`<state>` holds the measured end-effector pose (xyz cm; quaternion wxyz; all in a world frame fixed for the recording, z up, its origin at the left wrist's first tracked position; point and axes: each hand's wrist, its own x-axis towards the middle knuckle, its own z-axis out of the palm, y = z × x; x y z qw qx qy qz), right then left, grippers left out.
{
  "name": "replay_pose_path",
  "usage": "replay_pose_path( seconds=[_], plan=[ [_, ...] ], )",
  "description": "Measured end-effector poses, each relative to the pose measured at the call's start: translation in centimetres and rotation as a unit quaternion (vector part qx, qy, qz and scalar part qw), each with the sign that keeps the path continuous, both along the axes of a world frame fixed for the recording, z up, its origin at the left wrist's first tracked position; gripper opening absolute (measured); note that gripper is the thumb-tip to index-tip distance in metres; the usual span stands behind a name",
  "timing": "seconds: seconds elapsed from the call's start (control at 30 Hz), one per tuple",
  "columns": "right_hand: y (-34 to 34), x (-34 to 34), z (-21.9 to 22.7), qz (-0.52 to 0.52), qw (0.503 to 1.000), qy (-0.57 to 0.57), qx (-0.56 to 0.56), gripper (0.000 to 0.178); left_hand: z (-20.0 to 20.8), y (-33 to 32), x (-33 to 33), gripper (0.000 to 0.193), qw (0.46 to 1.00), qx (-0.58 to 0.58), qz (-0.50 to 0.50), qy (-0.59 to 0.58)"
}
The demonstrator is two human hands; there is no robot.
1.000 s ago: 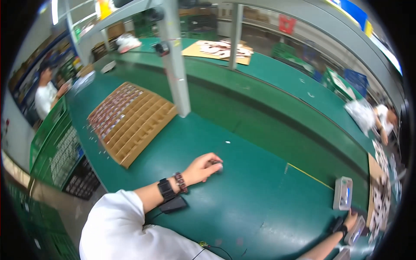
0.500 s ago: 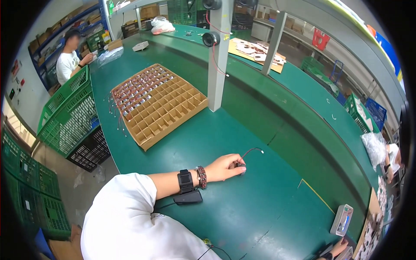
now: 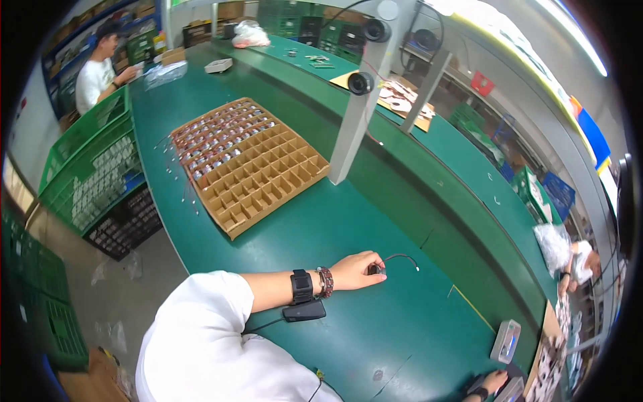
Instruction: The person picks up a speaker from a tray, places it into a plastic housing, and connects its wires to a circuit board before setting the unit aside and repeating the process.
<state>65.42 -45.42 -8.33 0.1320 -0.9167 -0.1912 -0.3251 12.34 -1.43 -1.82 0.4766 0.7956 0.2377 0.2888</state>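
Note:
My left hand [image 3: 360, 271] is closed around a small dark round part [image 3: 376, 269] above the green tabletop. A thin dark red lead [image 3: 402, 256] trails from it, ending in a small white connector. At the lower right, my right hand [image 3: 494, 382] lies beside a pale grey box [image 3: 512, 390]; its fingers are too small and partly hidden to read. Another pale grey open-topped box [image 3: 506, 342] stands just beyond it. Farther left, a cardboard divider tray [image 3: 261, 201] holds rows of small silvery parts with red leads in its far compartments; its near compartments are bare.
A grey post [image 3: 362, 120] carrying round black devices rises behind the tray. Green crates [image 3: 94, 161] stand left of the table. One co-worker [image 3: 97, 77] is at the far left, another [image 3: 583, 261] at the right by a plastic bag [image 3: 553, 246]. A black module [image 3: 305, 311] hangs by my left forearm.
The view has shifted and tilted. My left hand still holds the small part with its lead. My right hand shows more fully beside the grey box.

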Motion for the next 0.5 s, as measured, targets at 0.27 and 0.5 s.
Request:
replay_pose_path(
  seconds=[0.27, 0.5],
  plan=[
    [5.4, -8.8, 2.4, -0.112, 0.991, 0.057, 0.039, 0.022, -0.7, 0.2, 0.3, 0.028, 0.998, 0.051, 0.006, -0.033],
    [15.2, -24.0, 5.7, 0.153, 0.922, 0.098, 0.342, 0.012, -2.8, -0.1, -0.2, 0.021, 0.989, -0.129, -0.044, -0.058]
  ],
)
